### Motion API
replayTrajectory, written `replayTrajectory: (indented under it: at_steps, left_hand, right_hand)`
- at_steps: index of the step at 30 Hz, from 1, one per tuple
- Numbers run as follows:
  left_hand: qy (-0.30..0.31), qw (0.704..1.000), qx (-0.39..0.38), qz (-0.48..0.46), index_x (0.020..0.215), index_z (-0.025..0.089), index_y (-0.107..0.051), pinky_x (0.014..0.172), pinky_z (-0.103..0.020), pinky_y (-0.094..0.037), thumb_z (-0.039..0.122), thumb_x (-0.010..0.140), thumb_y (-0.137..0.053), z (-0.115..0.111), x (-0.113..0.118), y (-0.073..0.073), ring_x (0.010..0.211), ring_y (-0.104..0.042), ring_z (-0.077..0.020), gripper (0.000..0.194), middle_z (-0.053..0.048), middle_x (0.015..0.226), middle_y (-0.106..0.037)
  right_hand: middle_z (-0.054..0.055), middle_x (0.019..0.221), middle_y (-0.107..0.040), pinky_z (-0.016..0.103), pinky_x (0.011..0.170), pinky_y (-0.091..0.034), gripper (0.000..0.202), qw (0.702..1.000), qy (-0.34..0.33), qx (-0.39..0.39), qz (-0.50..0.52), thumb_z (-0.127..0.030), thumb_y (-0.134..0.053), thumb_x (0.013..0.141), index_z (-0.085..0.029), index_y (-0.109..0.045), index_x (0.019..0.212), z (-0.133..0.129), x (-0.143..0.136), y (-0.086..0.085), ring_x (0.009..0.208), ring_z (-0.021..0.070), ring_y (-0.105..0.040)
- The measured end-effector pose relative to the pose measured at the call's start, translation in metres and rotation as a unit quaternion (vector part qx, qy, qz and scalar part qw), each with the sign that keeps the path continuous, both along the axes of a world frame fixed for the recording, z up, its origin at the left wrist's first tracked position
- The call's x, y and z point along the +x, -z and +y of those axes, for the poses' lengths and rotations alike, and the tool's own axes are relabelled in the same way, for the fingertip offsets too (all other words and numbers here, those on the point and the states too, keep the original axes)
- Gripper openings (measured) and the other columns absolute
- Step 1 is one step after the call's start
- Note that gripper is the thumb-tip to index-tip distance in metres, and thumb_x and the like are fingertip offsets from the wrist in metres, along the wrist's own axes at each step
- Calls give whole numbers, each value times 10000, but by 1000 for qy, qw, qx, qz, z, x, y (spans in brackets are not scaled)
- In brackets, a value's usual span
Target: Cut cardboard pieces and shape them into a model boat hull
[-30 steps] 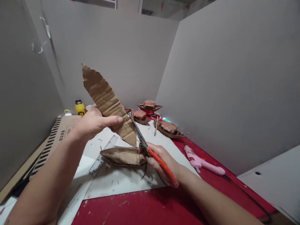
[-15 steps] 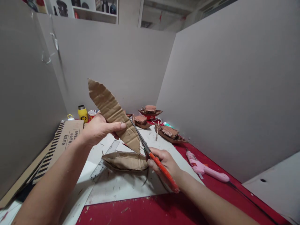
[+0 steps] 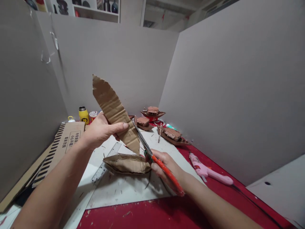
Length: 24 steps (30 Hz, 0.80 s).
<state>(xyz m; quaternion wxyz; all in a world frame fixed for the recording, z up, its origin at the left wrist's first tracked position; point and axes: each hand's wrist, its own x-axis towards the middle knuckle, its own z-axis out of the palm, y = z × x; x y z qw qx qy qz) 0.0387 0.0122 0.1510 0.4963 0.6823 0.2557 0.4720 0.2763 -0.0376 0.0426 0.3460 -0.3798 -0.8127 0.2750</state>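
Observation:
My left hand [image 3: 102, 130] pinches a long, pointed strip of corrugated cardboard [image 3: 111, 105], thumb on its face. The strip is tilted, its upper tip to the left and its lower tip near the scissors. My right hand [image 3: 164, 165] is closed round the orange handles of the scissors [image 3: 166, 173]. Their dark blades lie along the strip's right edge, close to my left thumb. Below both hands, a hollow cardboard boat hull [image 3: 130, 163] rests on white paper [image 3: 114, 194]. The fingers behind the strip are partly hidden.
Small brown model boats [image 3: 172, 135] stand at the back. To the right lies a pink glue gun [image 3: 209, 173] with its cord. A metal ruler [image 3: 106, 162] is left of the hull. A printed cardboard box [image 3: 69, 140] and a yellow bottle [image 3: 83, 115] stand at left; grey panels surround the table.
The cardboard strip has turned slightly more upright, its upper tip shifting up and right. The scissors' handles have shifted a little to the right. Both hands keep their holds.

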Motion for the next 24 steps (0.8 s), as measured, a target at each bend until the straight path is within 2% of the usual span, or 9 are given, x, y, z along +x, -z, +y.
replayTrajectory:
  at_steps: [4,8,14,20,24]
  left_hand:
    - [0,1000,3,5,796,132,-663,407,-213,-446,266,647,-820,0,-1,0,464,-546,-113,254,12,566,-613]
    - [-7,1000,1,14,783,133,-673,412,-213,-455,287,669,-804,1,-3,0,476,-566,-120,232,3,570,-624]
    - [-9,1000,-3,-1,755,139,-657,399,-209,-450,270,641,-815,0,-3,-1,463,-553,-104,234,6,621,-647]
    - [7,1000,0,4,716,127,-653,412,-194,-451,269,674,-798,-1,-4,-2,456,-538,-90,208,17,576,-612]
    - [10,1000,3,-1,738,129,-658,409,-195,-452,279,675,-801,-1,-4,-1,458,-535,-93,217,21,570,-600]
  right_hand:
    - [-48,663,-374,232,533,-310,211,1000,-5,13,15,-364,-481,890,-206,-429,761,2,2,2,592,120,-323]
    - [-27,715,-426,242,565,-336,198,1000,-24,-8,8,-376,-466,903,-208,-437,803,0,2,-3,631,135,-358]
    - [-29,696,-414,248,557,-336,280,999,-27,-18,8,-464,-436,921,-204,-440,817,-1,1,-2,617,135,-341]
    - [-44,640,-386,221,459,-310,431,995,-39,-56,71,-614,-434,898,-204,-435,766,-1,-3,6,524,102,-328]
    - [-55,578,-367,216,418,-300,493,990,-9,-70,120,-685,-446,865,-212,-432,724,-6,-12,7,478,95,-328]
